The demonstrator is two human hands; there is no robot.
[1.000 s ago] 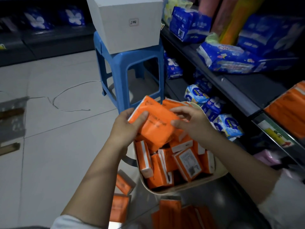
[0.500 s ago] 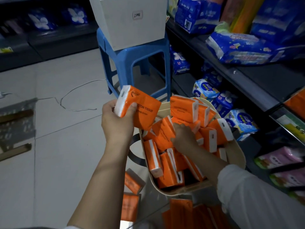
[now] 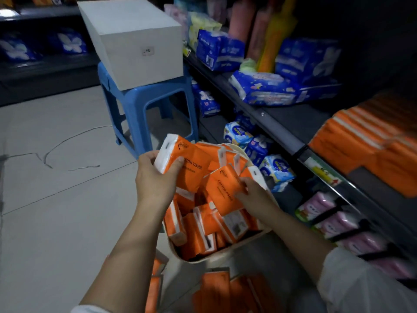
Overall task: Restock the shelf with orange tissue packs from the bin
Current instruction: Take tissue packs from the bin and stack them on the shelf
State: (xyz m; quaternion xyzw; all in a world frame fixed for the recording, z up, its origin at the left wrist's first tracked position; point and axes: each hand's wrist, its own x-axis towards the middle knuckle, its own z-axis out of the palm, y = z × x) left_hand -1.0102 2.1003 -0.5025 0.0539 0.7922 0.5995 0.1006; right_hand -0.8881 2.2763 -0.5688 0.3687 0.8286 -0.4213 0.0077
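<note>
Head view: left hand (image 3: 155,181) grips one tissue pack (image 3: 191,162), right hand (image 3: 253,195) another.

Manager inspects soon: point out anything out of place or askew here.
The white box sits skewed on the blue stool, overhanging its seat. A loose cable snakes across the floor. Orange tissue packs lie loose outside the bin.

the upper tissue pack (image 3: 189,163) and the lower tissue pack (image 3: 222,190) are orange with dark lettering, the upper one white at its end, as are the tissue packs (image 3: 196,231) in the cream bin (image 3: 203,263). blue stool (image 3: 135,123), white box (image 3: 135,41), pale grey floor tiles (image 3: 56,211). on the dark shelf (image 3: 277,132): an orange stack (image 3: 352,141) striped white, blue packs (image 3: 270,89) with pale stars, pink packs (image 3: 338,224) below
</note>
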